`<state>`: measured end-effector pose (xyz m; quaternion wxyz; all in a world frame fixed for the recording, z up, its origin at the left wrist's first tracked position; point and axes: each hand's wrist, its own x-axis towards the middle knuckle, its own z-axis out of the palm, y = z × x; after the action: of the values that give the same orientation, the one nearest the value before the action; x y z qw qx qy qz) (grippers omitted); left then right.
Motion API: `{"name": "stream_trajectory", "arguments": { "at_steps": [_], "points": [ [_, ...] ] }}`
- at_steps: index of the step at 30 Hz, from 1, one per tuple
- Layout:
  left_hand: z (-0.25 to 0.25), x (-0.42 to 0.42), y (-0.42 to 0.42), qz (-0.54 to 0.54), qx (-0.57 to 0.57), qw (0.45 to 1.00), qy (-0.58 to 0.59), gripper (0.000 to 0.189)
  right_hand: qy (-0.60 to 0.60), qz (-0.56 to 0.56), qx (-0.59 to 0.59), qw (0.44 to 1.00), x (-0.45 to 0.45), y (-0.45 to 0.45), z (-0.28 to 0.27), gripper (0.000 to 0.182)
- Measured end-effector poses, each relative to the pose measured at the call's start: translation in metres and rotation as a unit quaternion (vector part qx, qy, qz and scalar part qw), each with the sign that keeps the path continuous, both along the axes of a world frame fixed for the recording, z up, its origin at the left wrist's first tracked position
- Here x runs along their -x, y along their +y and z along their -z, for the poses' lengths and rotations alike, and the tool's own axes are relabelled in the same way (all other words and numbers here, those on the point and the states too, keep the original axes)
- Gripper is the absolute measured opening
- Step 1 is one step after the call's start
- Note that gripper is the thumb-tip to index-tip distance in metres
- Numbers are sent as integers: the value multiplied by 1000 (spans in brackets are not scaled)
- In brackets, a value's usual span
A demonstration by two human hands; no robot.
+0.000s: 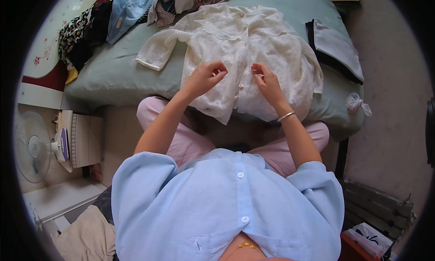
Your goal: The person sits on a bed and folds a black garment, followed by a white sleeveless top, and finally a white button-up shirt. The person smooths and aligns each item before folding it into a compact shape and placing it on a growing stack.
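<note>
A white lace button-front blouse [217,50] lies spread on the green bed sheet [115,81], its collar away from me and its lower hem hanging over the near edge. One sleeve reaches out to the left; the other lies along the blouse's right side. My left hand [208,76] is above the left front panel, fingers curled and apart from the thumb, holding nothing visible. My right hand [264,78], with a silver bangle on the wrist, is over the right front panel, fingers bent, also with nothing visible in it. The buttoned placket runs between my hands.
Heaped clothes [129,13] lie at the bed's far left. A folded grey and black cloth [336,50] and a knotted plastic bag [355,103] are at the right edge. An electric fan [34,147] stands left, beige cloth [86,235] lower left, a red box [355,244] lower right.
</note>
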<state>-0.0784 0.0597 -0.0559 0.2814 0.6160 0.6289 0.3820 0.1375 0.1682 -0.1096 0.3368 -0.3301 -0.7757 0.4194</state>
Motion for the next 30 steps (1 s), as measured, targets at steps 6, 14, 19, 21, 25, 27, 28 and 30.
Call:
{"name": "stream_trajectory", "arguments": {
  "at_steps": [6,14,19,21,25,27,28,30],
  "points": [
    [46,-17,113,-129,-64,983,111,45,115,-31,310,943,44,28,3,31],
    [73,5,150,-143,-20,988,-52,29,64,-60,167,982,50,40,7,28],
    [94,13,151,-91,-14,951,-295,20,24,112,-63,991,77,96,26,18],
    [92,6,149,-100,-37,939,-327,18,-47,129,-102,985,82,99,29,16],
    [94,3,148,-140,-76,917,-367,15,-121,141,-85,979,90,90,22,15],
    [92,5,146,-142,-51,909,-387,13,-102,140,-50,984,89,90,24,16],
    [90,8,144,-139,-23,906,-400,11,-82,131,-18,988,86,94,25,16],
    [86,11,142,-130,13,899,-418,9,-50,117,18,992,83,100,29,16]
  ]
}}
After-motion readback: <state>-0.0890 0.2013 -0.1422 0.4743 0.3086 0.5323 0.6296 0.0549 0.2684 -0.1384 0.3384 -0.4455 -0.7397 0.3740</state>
